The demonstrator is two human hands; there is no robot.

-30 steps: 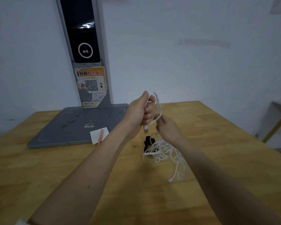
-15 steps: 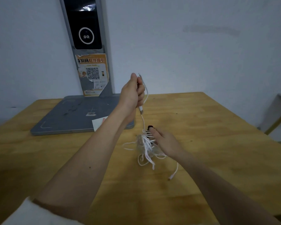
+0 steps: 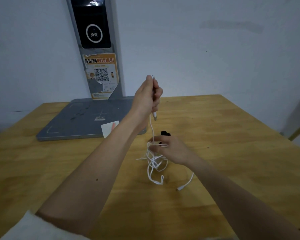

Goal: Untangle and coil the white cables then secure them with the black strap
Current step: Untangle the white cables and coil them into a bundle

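The left hand [image 3: 148, 97] was raised above the wooden table [image 3: 232, 135], with its fingers curled into a fist around a strand of the white cables [image 3: 154, 161]. One plug end [image 3: 155, 116] hung just under this fist, and a thin bit of cable came out at the top of it. From the fist the strand went straight down to the tangle.

The right hand [image 3: 171, 148] was low, just above the table, and it pinched the upper part of the tangle between thumb and fingers. The rest of the white cables hung and lay under it in loose loops on the wood. One free end with a small connector [image 3: 179, 189] lay on the table, nearer to the camera and a little to the right.

The black strap [image 3: 165, 133] showed just behind the right hand's fingers; whether the fingers touched it, I could not tell.

At the back of the table stood a grey device with a flat base [image 3: 76, 122] and an upright column [image 3: 95, 32] with a dark screen. On the column was an orange sticker [image 3: 101, 75] with a QR code and Chinese characters, of which "取件指引" could be read. A small white card [image 3: 108, 129] lay at the edge of the base.
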